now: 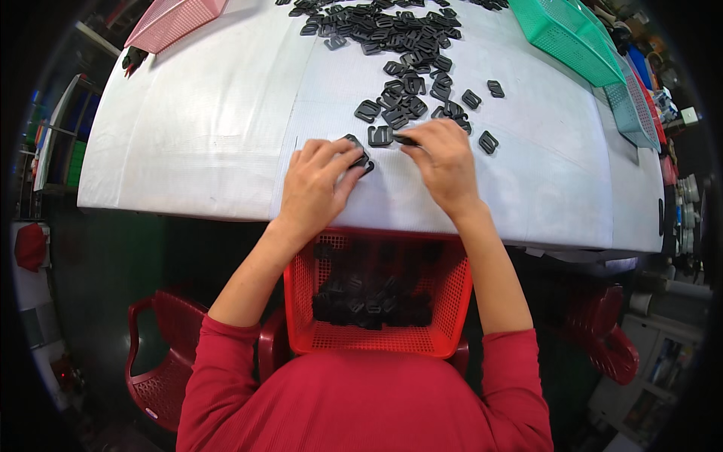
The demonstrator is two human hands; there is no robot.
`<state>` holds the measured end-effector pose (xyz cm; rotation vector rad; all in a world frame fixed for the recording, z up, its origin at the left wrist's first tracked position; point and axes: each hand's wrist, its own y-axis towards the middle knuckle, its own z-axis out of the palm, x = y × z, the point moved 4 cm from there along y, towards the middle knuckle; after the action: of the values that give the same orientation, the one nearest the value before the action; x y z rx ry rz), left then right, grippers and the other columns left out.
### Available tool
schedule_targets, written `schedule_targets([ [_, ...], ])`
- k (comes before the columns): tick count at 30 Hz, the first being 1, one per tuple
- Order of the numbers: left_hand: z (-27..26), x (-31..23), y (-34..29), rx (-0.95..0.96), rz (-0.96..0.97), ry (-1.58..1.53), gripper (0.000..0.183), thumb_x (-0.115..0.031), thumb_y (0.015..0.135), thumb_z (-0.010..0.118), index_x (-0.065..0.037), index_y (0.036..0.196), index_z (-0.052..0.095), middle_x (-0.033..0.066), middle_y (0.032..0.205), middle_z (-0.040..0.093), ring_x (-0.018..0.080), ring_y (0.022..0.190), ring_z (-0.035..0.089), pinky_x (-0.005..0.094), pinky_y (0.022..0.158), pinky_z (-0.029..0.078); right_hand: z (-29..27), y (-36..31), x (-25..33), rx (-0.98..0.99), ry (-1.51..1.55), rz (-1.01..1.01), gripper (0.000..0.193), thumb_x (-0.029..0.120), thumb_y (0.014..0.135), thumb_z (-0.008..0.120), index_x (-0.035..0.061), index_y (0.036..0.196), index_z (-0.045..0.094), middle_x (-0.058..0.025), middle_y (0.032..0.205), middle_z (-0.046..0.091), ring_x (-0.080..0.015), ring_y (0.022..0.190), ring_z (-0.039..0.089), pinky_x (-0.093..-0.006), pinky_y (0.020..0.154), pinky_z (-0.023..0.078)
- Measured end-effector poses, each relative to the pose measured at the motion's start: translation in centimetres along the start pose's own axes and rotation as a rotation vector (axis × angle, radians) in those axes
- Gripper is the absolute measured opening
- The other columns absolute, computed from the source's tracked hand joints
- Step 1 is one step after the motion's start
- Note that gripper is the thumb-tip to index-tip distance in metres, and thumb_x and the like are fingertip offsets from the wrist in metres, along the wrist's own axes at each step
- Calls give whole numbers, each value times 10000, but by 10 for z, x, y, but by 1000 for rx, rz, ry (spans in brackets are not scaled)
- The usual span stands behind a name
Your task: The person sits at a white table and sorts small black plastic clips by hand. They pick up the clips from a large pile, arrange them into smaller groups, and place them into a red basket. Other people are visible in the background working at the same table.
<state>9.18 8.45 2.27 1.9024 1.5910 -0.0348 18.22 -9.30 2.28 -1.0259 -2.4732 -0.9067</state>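
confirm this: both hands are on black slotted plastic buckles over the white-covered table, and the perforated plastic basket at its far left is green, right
Not quite: in the head view the perforated plastic basket at the far left is pink, not green. The left hand and right hand are indeed on black slotted plastic buckles over the white-covered table.

I see slotted black buckles (pixel 380 26) heaped on the worktop (pixel 203 113), thinning to scattered singles; left hand (pixel 312 183) and right hand (pixel 446 166) each touch some; more lie jumbled in the red basket (pixel 301 301).
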Motion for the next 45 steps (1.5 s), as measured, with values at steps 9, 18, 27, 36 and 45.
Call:
schedule_targets([
  [9,8,16,20,59,-17,83,242,-125,846,663,-93,1081,713,40,1140,652,249,1040,565,385,884,436,-41,-22,-20,284,146,633,405,193,688,840,52,1038,693,-7,698,544,-97,613,525,-263,562,397],
  [18,14,-3,33,-23,30,74,213,-159,834,687,-95,1033,725,24,1103,666,228,1004,571,365,843,435,-3,25,-4,-51,-217,-204,194,154,767,727,146,960,720,31,1022,653,-191,965,573,-355,810,417],
  [27,27,-1,42,178,-255,-221,220,-148,834,688,-95,1046,721,36,1019,691,245,939,593,378,781,478,-7,17,-22,-56,-107,-115,114,180,783,721,124,882,723,40,963,693,-183,932,584,-340,794,413],
  [36,24,29,68,79,79,360,261,-223,860,660,-115,1094,704,4,1148,662,221,1036,576,359,862,451,0,2,-11,66,-321,-77,217,159,800,704,104,1010,705,-23,946,698,-187,903,613,-332,751,455],
  [45,54,21,97,55,210,211,276,-226,846,673,-107,1092,712,8,1081,689,204,1002,584,354,863,470,-4,29,-37,-67,-333,-70,234,180,840,679,117,1063,710,10,1077,686,-198,1057,566,-363,871,422],
])
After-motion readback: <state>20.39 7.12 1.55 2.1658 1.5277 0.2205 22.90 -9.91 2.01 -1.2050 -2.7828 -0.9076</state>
